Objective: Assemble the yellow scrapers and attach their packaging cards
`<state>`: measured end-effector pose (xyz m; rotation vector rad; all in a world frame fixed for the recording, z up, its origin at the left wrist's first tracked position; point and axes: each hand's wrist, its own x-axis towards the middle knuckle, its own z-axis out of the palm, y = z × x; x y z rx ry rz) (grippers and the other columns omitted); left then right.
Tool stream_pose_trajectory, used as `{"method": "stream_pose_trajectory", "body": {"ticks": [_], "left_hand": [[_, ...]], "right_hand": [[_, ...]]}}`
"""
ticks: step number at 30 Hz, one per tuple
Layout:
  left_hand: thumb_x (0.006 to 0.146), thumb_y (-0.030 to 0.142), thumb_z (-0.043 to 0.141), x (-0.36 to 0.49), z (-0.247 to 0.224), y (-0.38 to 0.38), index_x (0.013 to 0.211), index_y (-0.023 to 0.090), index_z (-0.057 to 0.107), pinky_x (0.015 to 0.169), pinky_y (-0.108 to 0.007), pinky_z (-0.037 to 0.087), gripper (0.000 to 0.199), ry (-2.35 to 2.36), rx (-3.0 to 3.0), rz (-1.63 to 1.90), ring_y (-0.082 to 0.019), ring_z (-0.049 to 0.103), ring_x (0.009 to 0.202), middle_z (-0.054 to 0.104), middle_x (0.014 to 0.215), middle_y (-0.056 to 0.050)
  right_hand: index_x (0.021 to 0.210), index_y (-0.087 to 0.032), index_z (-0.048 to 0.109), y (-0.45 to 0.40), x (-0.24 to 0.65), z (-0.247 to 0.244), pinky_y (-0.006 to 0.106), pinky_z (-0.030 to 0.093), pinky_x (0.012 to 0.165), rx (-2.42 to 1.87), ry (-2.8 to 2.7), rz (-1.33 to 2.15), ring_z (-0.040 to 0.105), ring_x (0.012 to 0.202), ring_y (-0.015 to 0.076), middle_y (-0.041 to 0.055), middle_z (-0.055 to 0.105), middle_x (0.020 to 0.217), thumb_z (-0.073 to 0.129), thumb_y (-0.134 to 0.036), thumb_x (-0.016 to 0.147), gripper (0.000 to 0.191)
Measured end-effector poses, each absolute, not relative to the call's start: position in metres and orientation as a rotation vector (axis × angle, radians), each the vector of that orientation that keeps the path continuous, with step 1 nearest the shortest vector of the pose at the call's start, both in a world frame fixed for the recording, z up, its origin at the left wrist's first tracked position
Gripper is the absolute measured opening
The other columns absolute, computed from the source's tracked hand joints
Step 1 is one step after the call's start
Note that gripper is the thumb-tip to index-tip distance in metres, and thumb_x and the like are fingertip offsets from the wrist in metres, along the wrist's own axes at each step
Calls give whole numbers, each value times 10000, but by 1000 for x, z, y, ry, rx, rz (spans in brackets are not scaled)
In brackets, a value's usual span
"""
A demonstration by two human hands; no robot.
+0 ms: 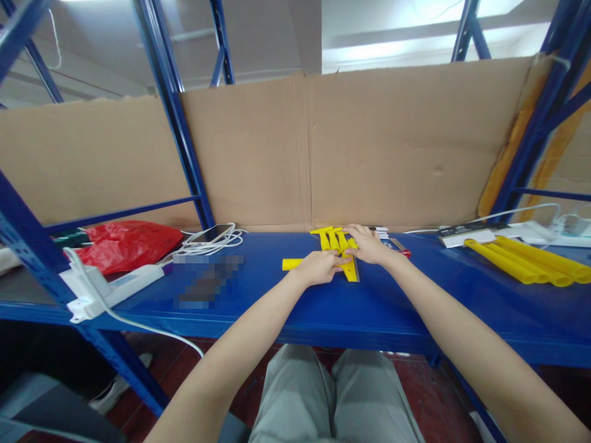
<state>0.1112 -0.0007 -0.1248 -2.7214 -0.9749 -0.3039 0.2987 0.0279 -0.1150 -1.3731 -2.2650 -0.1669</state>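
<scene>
My left hand (pixel 319 268) is closed around a yellow scraper (pixel 351 271), whose flared end and thin edge show past the fingers. A short length of yellow tube (pixel 290 264) sticks out to the left from behind this hand; whether it joins the scraper is hidden. Just beyond, several yellow T-shaped scraper heads (pixel 324 239) lie side by side on the blue shelf. Over the right end of that row, my right hand (pixel 367 244) has its thumb and fingers bent about a yellow scraper head (pixel 352 243), partly covered by the hand.
Several yellow tubes (pixel 530 261) lie at the right beside a black-and-white box (pixel 466 236). White markers (pixel 381 231) and a red-edged flat pack (pixel 401 247) sit behind my right hand. At left are a power strip (pixel 122 288), coiled white cable (pixel 212 240) and red bag (pixel 132 245). Cardboard (pixel 392 147) stands behind.
</scene>
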Motion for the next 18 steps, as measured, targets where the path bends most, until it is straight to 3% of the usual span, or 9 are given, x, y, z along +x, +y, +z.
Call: {"method": "stream_pose_trajectory", "body": {"ticks": [6, 10, 14, 18], "left_hand": [[925, 277, 423, 112, -122, -3, 1307, 287, 527, 823, -324, 494, 396, -992, -2712, -280, -226, 624, 999, 638, 1070, -66], [930, 278, 422, 114, -121, -3, 1323, 276, 515, 858, -333, 485, 403, -1022, -2713, -318, -227, 613, 1031, 628, 1119, -78], [923, 274, 448, 114, -122, 1, 1307, 279, 533, 894, -321, 475, 393, -1137, -2663, -411, -215, 601, 1066, 635, 1162, -71], [910, 255, 470, 112, -122, 7, 1260, 239, 579, 922, -333, 470, 366, -1244, -2614, -532, -214, 601, 1080, 653, 1169, -76]], "right_hand": [[1241, -143, 498, 43, 306, -119, 427, 348, 1033, -1364, -2106, 154, 468, 1228, 259, 165, 514, 1311, 640, -198, 719, 544], [1193, -124, 527, 41, 301, -117, 390, 376, 1021, -1361, -1893, 315, 499, 1203, 236, 171, 544, 1288, 557, -120, 752, 442], [974, -150, 606, 36, 299, -112, 340, 497, 857, -1318, -1787, 680, 634, 936, 201, 106, 685, 1006, 506, -96, 773, 231], [849, -158, 609, 33, 303, -110, 287, 545, 717, -1241, -1648, 1222, 655, 718, 148, 64, 701, 803, 539, -136, 798, 89]]}}
